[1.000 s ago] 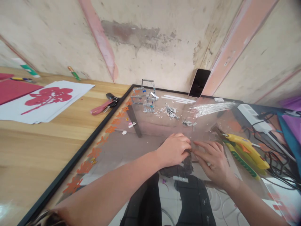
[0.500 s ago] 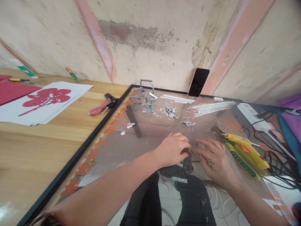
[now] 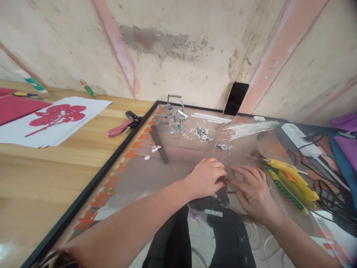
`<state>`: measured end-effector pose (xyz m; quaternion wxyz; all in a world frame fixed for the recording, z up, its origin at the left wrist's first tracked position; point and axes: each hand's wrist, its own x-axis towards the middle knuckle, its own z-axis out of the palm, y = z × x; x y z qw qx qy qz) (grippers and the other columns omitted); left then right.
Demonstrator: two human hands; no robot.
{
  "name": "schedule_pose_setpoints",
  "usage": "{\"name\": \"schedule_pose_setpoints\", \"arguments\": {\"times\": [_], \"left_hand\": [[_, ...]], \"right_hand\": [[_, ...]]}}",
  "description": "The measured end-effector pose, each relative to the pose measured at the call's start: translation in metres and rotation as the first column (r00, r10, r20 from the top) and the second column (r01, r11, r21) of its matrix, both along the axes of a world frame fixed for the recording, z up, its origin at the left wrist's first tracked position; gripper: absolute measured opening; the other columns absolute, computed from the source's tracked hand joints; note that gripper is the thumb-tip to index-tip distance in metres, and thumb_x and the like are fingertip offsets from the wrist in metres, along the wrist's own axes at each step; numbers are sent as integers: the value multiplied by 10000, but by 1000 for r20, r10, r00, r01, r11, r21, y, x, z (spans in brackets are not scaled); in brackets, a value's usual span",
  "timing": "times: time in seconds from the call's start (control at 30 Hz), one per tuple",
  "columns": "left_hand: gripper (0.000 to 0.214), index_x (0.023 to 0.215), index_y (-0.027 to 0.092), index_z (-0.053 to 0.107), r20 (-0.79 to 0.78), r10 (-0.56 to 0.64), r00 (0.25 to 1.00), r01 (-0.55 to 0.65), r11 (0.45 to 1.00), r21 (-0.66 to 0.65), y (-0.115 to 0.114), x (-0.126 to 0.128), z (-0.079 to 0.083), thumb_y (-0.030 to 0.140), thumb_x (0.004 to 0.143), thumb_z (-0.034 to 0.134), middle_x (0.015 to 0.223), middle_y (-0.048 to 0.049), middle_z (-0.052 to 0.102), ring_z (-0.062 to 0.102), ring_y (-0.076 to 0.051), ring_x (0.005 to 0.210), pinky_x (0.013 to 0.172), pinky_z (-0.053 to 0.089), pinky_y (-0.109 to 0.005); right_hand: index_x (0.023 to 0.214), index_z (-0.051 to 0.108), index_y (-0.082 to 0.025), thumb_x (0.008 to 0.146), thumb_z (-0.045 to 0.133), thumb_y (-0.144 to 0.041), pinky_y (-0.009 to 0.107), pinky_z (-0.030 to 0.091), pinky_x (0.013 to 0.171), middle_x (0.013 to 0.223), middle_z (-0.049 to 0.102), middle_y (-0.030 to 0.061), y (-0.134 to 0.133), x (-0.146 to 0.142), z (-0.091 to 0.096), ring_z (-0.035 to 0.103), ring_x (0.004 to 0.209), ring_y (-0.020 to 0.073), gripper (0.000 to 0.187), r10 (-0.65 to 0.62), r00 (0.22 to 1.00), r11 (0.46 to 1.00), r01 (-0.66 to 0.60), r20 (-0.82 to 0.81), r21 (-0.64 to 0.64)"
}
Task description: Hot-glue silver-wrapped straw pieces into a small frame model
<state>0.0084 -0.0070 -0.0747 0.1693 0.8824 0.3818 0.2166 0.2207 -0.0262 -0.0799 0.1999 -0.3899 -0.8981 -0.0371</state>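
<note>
My left hand point(image 3: 208, 176) rests on the black-framed mirror pane point(image 3: 131, 178), fingers curled in a pinch over a small piece I cannot make out. My right hand point(image 3: 252, 188) lies just to its right, fingers pressed down and meeting the left fingertips at the same spot. A yellow hot-glue gun point(image 3: 291, 176) lies just right of my right hand. Beyond the hands sit silver scraps point(image 3: 202, 132), a bundle of thin silver wires point(image 3: 249, 128) and a small mirrored frame piece point(image 3: 171, 111).
A dark phone point(image 3: 235, 98) leans on the wall behind the pane. A white power strip point(image 3: 295, 134) and black cables lie at the right. On the wooden table at the left are keys with a pink strap point(image 3: 122, 125) and white sheets with a red cut-out point(image 3: 55, 115).
Both hands stay at the same spot on the pane, fingers shifting only slightly. The view wobbled a little and came back.
</note>
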Motion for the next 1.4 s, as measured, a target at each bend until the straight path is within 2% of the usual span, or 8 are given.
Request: {"name": "schedule_pose_setpoints", "arguments": {"times": [0.83, 1.07, 1.23, 1.4], "left_hand": [[193, 950, 205, 683, 15, 19, 1000, -19, 1000, 15, -2, 1, -3, 312, 816, 593, 1024, -22, 647, 519, -203, 986, 880, 394, -339], [186, 934, 200, 686, 20, 20, 1000, -21, 1000, 10, -1, 1, -2, 311, 810, 601, 1023, -26, 649, 520, -207, 995, 887, 393, -343], [204, 948, 199, 682, 26, 22, 999, -22, 1000, 6, -1, 1, -2, 322, 800, 613, 1009, -36, 656, 531, -212, 994, 887, 401, -347], [204, 970, 199, 682, 143, 32, 989, -30, 999, -21, 1, 1, -6, 239, 785, 604, 1016, -36, 672, 561, -207, 991, 929, 411, -344]], "right_hand": [[1037, 672, -265, 762, 524, -103, 534, 290, 998, 1255, 576, 47, -4, -4, 1, 452, 1180, 274, 352, 21, 998, 999, -23, 62, 30], [1045, 658, -251, 771, 517, -95, 503, 306, 992, 1242, 578, 50, -3, -6, 2, 472, 1159, 256, 345, 20, 1000, 1000, -20, 16, 5], [1084, 617, -229, 778, 516, -106, 460, 344, 959, 1215, 589, 55, 0, -2, 1, 489, 1130, 238, 344, 4, 997, 1000, -4, -72, 6], [1026, 625, -229, 779, 509, -101, 440, 360, 933, 1157, 612, 46, 3, 3, 0, 504, 1089, 228, 301, -57, 991, 998, 59, -123, 12]]}}
